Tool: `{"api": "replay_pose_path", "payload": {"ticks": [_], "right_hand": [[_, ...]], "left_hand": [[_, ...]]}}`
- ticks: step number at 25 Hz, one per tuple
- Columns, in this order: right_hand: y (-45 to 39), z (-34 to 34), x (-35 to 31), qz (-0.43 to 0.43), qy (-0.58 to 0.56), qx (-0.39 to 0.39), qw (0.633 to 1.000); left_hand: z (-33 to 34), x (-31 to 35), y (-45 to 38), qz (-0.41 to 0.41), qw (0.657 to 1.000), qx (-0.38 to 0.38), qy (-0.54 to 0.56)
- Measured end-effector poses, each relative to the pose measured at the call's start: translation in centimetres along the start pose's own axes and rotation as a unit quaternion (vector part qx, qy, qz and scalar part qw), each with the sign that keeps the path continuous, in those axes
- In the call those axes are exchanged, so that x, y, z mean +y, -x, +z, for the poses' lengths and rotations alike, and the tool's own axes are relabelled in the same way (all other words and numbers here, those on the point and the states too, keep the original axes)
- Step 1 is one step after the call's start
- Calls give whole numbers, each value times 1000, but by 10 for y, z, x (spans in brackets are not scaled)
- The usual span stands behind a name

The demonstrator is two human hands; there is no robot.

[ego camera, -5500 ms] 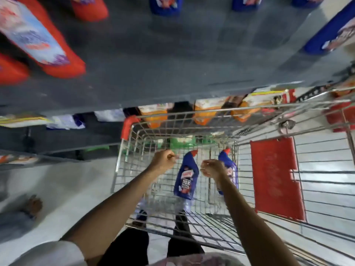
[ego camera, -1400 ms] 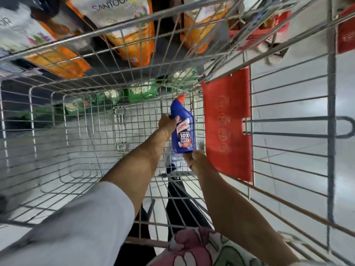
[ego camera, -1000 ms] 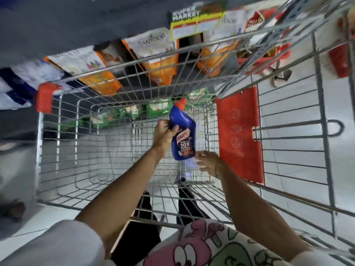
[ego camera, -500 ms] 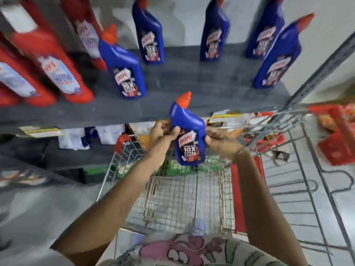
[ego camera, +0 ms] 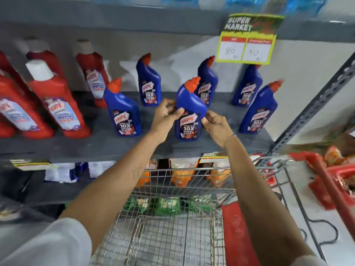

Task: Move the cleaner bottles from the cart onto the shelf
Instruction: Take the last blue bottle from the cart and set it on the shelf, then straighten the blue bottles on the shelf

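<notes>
Blue Harpic toilet-cleaner bottle [ego camera: 189,114] upright at front of grey shelf [ego camera: 107,145], base apparently down on the board, between two matching bottles. Clamped from both sides: left hand [ego camera: 165,117] wrapped round the shoulder, right hand [ego camera: 216,124] pinching the label edge. Likely rigid plastic, glossy and a bit slick, fairly heavy if full. Best taken at the waist below the angled neck. Wire cart [ego camera: 172,237] below, basket seemingly bare.

bottles [ego camera: 123,114] on shelf [ego camera: 107,144], cart [ego camera: 172,237] before
</notes>
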State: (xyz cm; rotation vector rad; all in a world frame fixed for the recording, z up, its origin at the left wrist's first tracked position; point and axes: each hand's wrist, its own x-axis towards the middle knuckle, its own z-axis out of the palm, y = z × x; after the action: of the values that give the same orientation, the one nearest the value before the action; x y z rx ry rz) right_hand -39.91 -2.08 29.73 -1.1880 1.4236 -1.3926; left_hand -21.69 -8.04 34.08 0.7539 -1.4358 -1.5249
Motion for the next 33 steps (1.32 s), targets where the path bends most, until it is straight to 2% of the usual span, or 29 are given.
{"api": "replay_pose_path", "payload": {"ticks": [3,8,12,14,16,18,20,21,22,25,27,29,33], "right_hand": [[-21,-5,6,-2,14,31,999],[-34,-6,20,26,1,28,999],[-35,-14,20,40,15,-22,999],[-30,-19,20,65,40,-42,996],[-25,-18,23,95,35,-40,994],[-24,-14,26,123,28,-39,991],[-24,-4,29,126,70,-41,989],[-24,1,28,121,96,-36,987],[-25,5,27,119,103,-27,987],[-24,15,18,98,92,-7,991],[-25,16,18,93,116,4,989],[-27,16,21,105,144,20,984],[-28,17,25,110,210,46,970]], "left_hand": [[5,-7,-21,-9,1000,3,-24],[4,-20,-39,-29,997,-10,-65],[1,-19,-35,-39,993,-37,-102],[-5,-21,-23,-50,988,-18,-146],[-23,-31,-4,-59,982,72,-162],[-45,-44,19,-74,967,198,-140],[-77,-51,34,-103,898,385,-187],[-96,-53,35,-101,871,442,-191],[-115,-56,31,-94,865,454,-192],[-169,-83,3,-104,909,343,-212],[-170,-75,1,-123,925,256,-254],[-153,-48,14,-132,916,210,-315],[-152,-38,19,-99,903,199,-368]]}}
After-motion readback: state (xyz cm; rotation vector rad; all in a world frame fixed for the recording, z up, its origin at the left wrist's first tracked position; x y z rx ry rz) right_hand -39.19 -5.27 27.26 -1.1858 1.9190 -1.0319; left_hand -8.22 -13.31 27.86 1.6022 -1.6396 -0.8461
